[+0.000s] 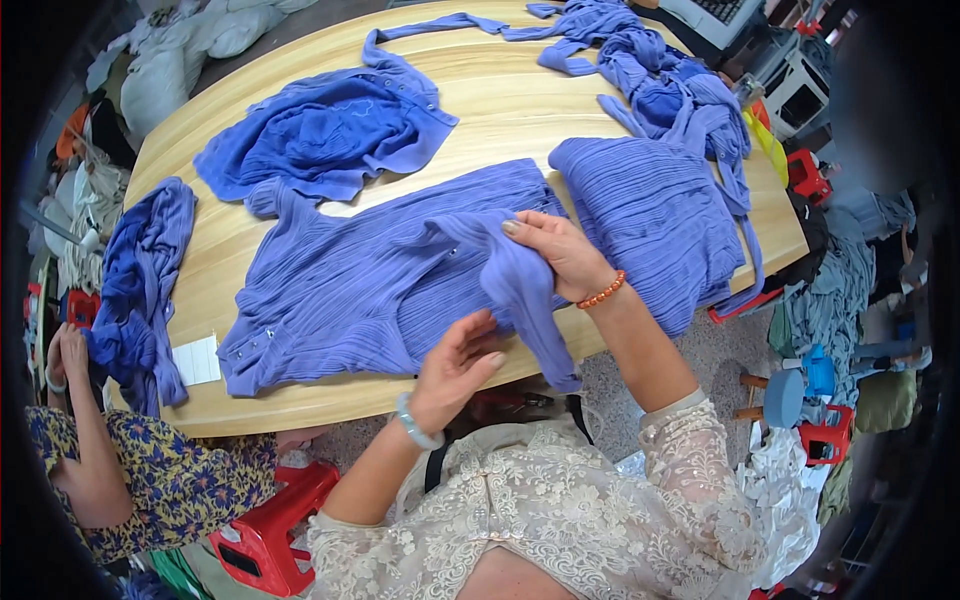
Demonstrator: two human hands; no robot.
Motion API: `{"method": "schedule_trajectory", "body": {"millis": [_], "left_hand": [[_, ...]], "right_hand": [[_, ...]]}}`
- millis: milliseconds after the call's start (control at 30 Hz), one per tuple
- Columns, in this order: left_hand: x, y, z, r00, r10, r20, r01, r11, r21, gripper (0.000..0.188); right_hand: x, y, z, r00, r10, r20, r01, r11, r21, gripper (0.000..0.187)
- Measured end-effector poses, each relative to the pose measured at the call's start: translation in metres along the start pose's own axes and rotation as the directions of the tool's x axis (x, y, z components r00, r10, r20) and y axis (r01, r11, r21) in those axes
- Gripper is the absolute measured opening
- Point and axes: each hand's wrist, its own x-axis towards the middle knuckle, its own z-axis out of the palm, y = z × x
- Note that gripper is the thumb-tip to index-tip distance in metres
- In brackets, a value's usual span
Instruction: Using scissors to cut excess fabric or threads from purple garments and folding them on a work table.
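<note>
A periwinkle ribbed knit cardigan (340,270) with small snaps lies spread on the table in front of me. My right hand (568,255), with an orange bead bracelet at its wrist, pinches the cardigan's sleeve (520,290) and holds it raised. The sleeve's end hangs over the near table edge. Palm up and fingers apart, my left hand (455,370) is beside the hanging sleeve and holds nothing. Against the cardigan's right side rests a stack of folded ribbed garments (650,220) in the same colour.
The pale wooden table (500,100) also bears a bunched garment (330,130) and a tangled garment pile (660,70). Another garment (145,290) and a white paper (196,360) lie at the left. A co-worker's hands (68,355) are at the far left. A red stool (275,530) stands below.
</note>
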Motion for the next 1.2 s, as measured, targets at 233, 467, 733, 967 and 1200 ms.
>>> {"method": "schedule_trajectory", "body": {"millis": [233, 467, 733, 967, 1200], "left_hand": [[0.01, -0.007, 0.025, 0.958, -0.182, 0.223, 0.224, 0.958, -0.178, 0.027], [-0.053, 0.038, -0.025, 0.963, -0.267, -0.037, 0.267, 0.964, 0.0, 0.026], [-0.056, 0.054, -0.043, 0.964, 0.041, -0.264, 0.05, 0.943, 0.329, 0.021], [-0.043, 0.066, -0.028, 0.953, 0.22, -0.208, -0.122, 0.907, 0.403, 0.018], [-0.025, 0.087, -0.008, 0.994, -0.04, -0.105, 0.035, 0.998, -0.051, 0.021]], "right_hand": [[0.003, 0.009, -0.016, 0.998, -0.055, 0.04, 0.048, 0.988, 0.149, 0.01], [0.012, 0.02, -0.035, 0.997, -0.042, -0.069, 0.055, 0.978, 0.201, 0.012], [0.007, 0.02, -0.018, 0.974, -0.083, -0.21, -0.016, 0.903, -0.428, 0.025], [-0.049, 0.014, 0.012, 0.763, -0.509, 0.398, 0.414, -0.089, -0.906, 0.065], [-0.044, 0.046, 0.039, 0.708, -0.506, 0.493, 0.556, -0.032, -0.83, 0.063]]}}
